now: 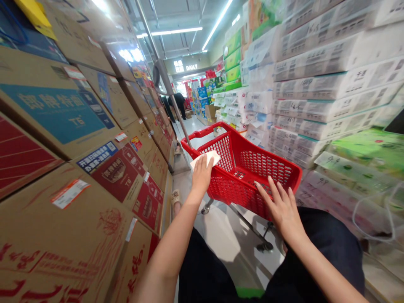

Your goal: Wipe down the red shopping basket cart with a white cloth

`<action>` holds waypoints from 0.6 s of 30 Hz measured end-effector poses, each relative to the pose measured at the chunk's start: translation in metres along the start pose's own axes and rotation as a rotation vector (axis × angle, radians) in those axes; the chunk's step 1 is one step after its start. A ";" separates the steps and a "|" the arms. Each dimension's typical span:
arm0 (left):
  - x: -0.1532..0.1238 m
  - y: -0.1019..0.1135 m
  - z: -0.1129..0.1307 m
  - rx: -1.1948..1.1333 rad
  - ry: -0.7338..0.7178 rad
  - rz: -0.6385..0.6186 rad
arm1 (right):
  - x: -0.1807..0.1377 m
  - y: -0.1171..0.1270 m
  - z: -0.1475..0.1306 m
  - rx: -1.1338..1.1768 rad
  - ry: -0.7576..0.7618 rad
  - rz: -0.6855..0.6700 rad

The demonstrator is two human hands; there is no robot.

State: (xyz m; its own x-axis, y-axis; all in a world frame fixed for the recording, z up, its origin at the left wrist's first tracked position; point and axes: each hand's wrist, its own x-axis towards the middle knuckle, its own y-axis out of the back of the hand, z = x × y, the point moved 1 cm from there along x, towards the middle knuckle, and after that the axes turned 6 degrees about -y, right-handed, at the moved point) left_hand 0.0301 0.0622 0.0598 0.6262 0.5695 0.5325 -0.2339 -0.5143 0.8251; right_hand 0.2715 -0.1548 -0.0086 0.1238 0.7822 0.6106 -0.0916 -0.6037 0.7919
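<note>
A red plastic shopping cart [252, 189] with a perforated basket stands in front of me, turned at an angle. My left hand [203, 171] presses a folded white cloth [215, 156] onto the cart's rim near the handle end, fingers laid over it. Whether it is cloth or paper, I cannot tell. By the near side wall of the basket, my right hand [282, 206] is open with its fingers spread and nothing in them. Its fingertips are at or close to the basket's rim; contact is unclear. The basket floor shows through behind the fingers.
Stacked cardboard boxes [126, 168] line the left side closely. Wrapped packs of white paper goods [303, 105] are piled high on the right. A grey metal pole [164, 75] rises beyond the cart's handle. Another person [179, 103] in dark clothes is farther down the aisle.
</note>
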 end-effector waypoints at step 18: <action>-0.014 -0.013 0.047 -0.204 -0.162 -0.029 | -0.003 0.015 -0.010 0.018 -0.011 -0.007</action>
State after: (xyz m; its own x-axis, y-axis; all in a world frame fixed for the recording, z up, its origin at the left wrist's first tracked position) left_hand 0.0593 0.0300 0.0329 0.7421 0.4633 0.4844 -0.3488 -0.3501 0.8693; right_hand 0.2594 -0.1649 0.0016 0.1354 0.7846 0.6051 -0.0732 -0.6011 0.7958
